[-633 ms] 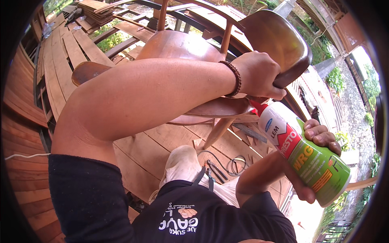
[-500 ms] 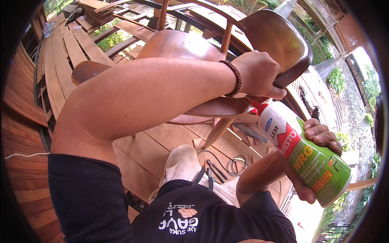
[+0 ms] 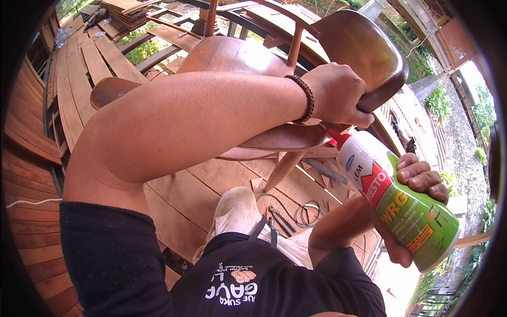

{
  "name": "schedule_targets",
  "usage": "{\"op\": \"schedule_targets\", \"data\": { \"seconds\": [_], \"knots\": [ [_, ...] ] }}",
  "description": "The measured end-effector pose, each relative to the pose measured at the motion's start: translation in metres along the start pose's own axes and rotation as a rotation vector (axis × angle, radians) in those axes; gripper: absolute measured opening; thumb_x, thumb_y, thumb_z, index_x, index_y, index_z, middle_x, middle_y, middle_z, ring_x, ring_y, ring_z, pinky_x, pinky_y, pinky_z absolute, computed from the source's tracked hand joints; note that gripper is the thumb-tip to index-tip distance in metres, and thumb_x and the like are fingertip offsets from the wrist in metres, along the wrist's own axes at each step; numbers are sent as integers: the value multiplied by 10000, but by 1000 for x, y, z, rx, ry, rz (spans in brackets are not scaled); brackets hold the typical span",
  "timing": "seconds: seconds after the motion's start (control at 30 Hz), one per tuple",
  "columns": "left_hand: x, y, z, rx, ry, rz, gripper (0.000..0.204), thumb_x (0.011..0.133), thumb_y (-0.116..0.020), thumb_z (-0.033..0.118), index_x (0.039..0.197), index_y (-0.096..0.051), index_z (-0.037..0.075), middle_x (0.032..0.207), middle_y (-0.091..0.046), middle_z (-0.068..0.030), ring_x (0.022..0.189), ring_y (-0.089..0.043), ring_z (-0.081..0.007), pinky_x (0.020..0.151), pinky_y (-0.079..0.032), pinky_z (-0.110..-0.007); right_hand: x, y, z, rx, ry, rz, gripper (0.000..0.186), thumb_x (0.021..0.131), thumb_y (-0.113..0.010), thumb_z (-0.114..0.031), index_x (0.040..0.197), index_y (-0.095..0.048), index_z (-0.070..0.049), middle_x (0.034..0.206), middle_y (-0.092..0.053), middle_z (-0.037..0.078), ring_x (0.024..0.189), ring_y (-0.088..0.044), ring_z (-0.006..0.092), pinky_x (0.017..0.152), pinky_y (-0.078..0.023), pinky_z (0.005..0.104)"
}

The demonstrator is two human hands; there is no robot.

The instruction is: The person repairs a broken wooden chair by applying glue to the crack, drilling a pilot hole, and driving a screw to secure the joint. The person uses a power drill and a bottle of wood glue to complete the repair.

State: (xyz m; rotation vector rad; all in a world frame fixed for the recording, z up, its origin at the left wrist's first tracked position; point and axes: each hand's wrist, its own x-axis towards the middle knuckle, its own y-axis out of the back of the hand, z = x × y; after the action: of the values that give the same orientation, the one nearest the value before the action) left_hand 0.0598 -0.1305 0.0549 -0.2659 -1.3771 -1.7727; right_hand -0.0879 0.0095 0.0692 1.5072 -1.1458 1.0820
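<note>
Slanting up and left along its long axis, the bottle (image 3: 404,206) sits grasped in the right hand (image 3: 421,177); its red nozzle (image 3: 339,139) points just beneath the nearer left hand (image 3: 337,92), clenched on the chair (image 3: 364,55).

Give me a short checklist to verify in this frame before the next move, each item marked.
1. Left hand gripping the curved brown panel: ok.
2. Right hand wrapped around the green-and-white bottle: ok.
3. Red nozzle directed toward the wood below the left hand: ok.
4. Nozzle tip touching the wood: cannot tell.
5. Liquid coming out: cannot tell.
6. Beaded bracelet apart from the nozzle: ok.
</note>
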Motion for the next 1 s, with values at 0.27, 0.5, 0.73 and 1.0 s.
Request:
{"op": "schedule_targets", "data": {
  "seconds": [0.27,0.5,0.73,1.0],
  "knots": [
    [-10,-10,2,20,-25,5,557,754,-688,532,670,-659,-18,617,-628,-216,660,-677,-367,685,-547,-419,-13,2,-5,9,9,-40,1130,571,-643,-892,1218,-498,24,1004,-596,152,879,-606,270,801,-447,411],
    [-6,-6,0,11,-7,-8,560,759,-688,532,677,-659,-21,622,-630,-214,666,-680,-367,690,-549,-417,-5,4,-4,20,-12,-50,1153,551,-637,-907,1216,-500,24,1004,-596,151,879,-602,269,804,-445,411],
    [-2,0,1,15,3,-22,554,760,-685,528,689,-661,-21,644,-641,-215,689,-685,-361,705,-549,-414,0,5,-5,18,-21,-52,1172,526,-626,-927,1206,-503,20,995,-593,146,874,-601,263,806,-443,407],
    [-2,-1,0,2,-1,-23,548,765,-680,527,687,-660,-16,654,-647,-210,702,-688,-357,719,-547,-412,1,9,-4,26,-28,-72,1191,487,-622,-945,1187,-501,11,981,-587,139,860,-596,256,797,-435,404]
  ]
}}
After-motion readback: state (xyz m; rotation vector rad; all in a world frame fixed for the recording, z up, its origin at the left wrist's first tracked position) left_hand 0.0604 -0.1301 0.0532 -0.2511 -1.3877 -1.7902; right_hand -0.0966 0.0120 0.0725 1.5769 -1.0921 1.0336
